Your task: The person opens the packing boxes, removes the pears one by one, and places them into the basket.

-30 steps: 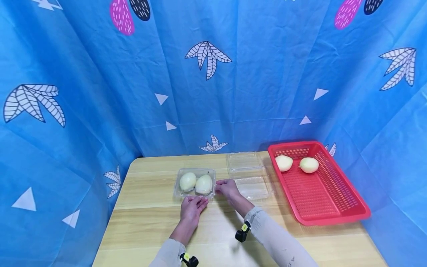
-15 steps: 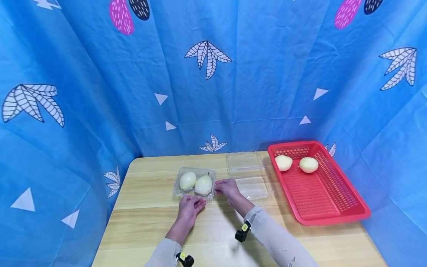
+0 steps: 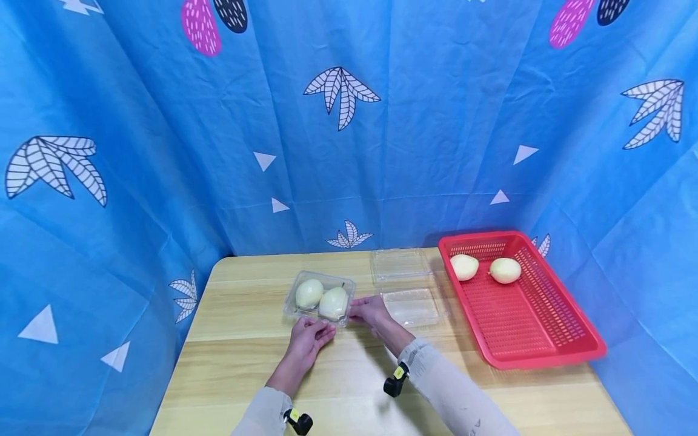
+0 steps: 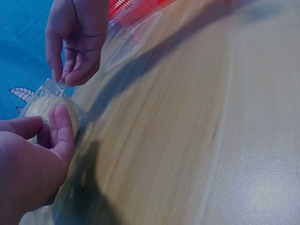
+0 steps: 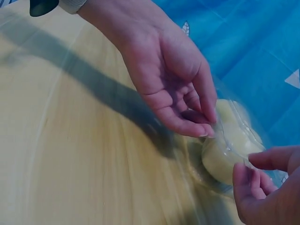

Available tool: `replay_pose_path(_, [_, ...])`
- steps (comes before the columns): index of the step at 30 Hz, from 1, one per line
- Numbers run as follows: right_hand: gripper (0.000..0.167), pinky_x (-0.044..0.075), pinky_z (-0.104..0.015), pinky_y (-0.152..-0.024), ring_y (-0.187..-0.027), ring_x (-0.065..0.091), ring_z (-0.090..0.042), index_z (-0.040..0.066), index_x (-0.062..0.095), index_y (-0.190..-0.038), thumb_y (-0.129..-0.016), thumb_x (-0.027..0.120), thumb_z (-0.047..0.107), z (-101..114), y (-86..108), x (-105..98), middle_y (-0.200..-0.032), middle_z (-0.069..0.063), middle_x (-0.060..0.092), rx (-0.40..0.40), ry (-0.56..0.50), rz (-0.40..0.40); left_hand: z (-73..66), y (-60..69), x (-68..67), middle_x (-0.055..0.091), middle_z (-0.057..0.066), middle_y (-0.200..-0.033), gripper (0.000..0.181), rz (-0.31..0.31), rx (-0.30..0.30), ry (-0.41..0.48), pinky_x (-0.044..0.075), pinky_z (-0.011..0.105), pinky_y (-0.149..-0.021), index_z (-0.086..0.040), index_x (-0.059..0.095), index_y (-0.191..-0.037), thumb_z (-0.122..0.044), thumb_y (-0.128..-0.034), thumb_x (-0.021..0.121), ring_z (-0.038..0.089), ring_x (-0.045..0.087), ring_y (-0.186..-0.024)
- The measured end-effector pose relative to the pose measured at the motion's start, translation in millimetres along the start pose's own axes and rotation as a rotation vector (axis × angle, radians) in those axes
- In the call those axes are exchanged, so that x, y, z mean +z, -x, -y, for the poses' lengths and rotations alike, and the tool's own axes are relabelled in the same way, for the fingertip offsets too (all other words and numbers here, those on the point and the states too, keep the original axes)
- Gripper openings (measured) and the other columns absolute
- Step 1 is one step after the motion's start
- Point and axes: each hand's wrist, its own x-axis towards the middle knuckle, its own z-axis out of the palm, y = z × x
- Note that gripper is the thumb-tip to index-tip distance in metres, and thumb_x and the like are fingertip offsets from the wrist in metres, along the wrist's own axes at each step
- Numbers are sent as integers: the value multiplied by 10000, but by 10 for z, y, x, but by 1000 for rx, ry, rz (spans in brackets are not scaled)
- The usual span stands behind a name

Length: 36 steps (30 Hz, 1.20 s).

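Observation:
A clear plastic box (image 3: 294, 298) holding two pale pears (image 3: 309, 293) sits on the table, turned at a slight angle. My left hand (image 3: 305, 340) pinches its near edge between thumb and fingers. At the box's right side, my right hand (image 3: 372, 312) pinches the near right corner. In the right wrist view, the thumb and fingertips of the right hand (image 5: 173, 79) meet at the clear rim, and the left hand (image 5: 272, 187) is at the same box. The left wrist view shows the left hand (image 4: 35, 159) partly covering a pear (image 4: 42, 107).
Right of the hands, clear plastic trays (image 3: 411, 306) lie on the wooden table (image 3: 245, 363), one behind the other. Farther right stands a red basket (image 3: 523, 327) with two more pears (image 3: 505, 270) in it. A blue curtain (image 3: 425, 151) hangs behind and at both sides.
The box has turned slightly, its right side now a little nearer me. My left hand has shifted slightly left along the near edge; my right hand has moved slightly left and down with the corner.

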Motion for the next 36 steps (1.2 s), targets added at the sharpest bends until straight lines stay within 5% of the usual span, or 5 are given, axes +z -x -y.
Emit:
replay_pose_path(8, [280, 629, -248, -725, -686, 677, -121, -126, 642, -1136, -859, 683, -111, -43, -2, 0, -1019, -248, 729, -18, 56, 15, 35, -5, 1, 592, 157, -1037, 196, 18, 1, 3, 620, 401, -946, -3, 387, -1119, 28, -1014, 549, 216, 719, -901])
replay_pose_path(19, [278, 621, -440, -927, -718, 679, -133, -137, 630, -1144, -875, 685, -92, -24, 46, 4, -983, -210, 732, -29, 107, 36, 110, -6, 34, 568, 202, -1096, 223, -44, 13, 16, 625, 411, -920, -14, 383, -1094, 39, -992, 574, 229, 756, -853])
replay_pose_path(27, [181, 614, -296, -748, -685, 617, -117, -100, 656, -1045, -867, 650, -71, 46, 44, 99, -866, -115, 695, -76, 217, 56, 111, 10, 109, 562, 183, -1100, 228, -26, 23, 38, 618, 432, -939, -31, 364, -1065, 25, -1005, 577, 256, 765, -886])
replay_pose_path(36, [250, 645, -368, -791, -651, 658, -133, -143, 613, -1123, -879, 653, -111, 65, 13, 70, -848, -142, 718, -72, 129, 55, 90, -7, 129, 651, 153, -1023, 238, -24, 19, 43, 617, 437, -937, -48, 365, -1051, 6, -1003, 592, 248, 777, -871])
